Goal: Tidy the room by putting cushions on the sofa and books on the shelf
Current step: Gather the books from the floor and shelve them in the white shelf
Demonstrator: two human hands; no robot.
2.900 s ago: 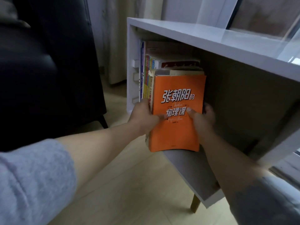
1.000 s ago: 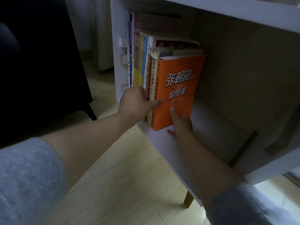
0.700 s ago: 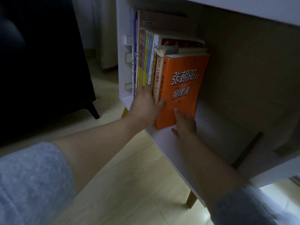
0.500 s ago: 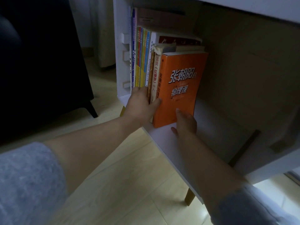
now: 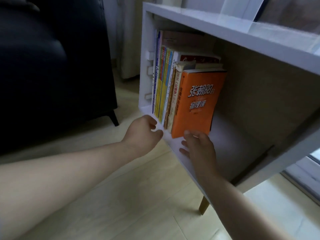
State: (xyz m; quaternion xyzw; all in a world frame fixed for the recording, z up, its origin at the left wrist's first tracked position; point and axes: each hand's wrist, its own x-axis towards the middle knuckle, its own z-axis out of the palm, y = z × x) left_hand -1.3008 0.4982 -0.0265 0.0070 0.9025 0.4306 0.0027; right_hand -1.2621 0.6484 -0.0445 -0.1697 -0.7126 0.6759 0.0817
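An orange book [image 5: 199,101] stands upright inside the white shelf [image 5: 230,30], as the rightmost of a row of several books [image 5: 166,84] packed against the shelf's left wall. My left hand [image 5: 143,130] hovers just in front of the shelf's front edge, fingers loosely curled, holding nothing and apart from the spines. My right hand [image 5: 199,146] rests on the shelf floor right below the orange book, fingers spread, its fingertips at the book's bottom edge.
A dark sofa [image 5: 52,66] stands to the left on short legs. Pale curtains [image 5: 126,40] hang behind the shelf. The right half of the shelf compartment holds no books. The floor [image 5: 138,196] is light wood.
My left hand has come off the book spines and drawn back to the shelf's edge. My right hand has slid slightly back. The books stand where they were; the camera has pulled back.
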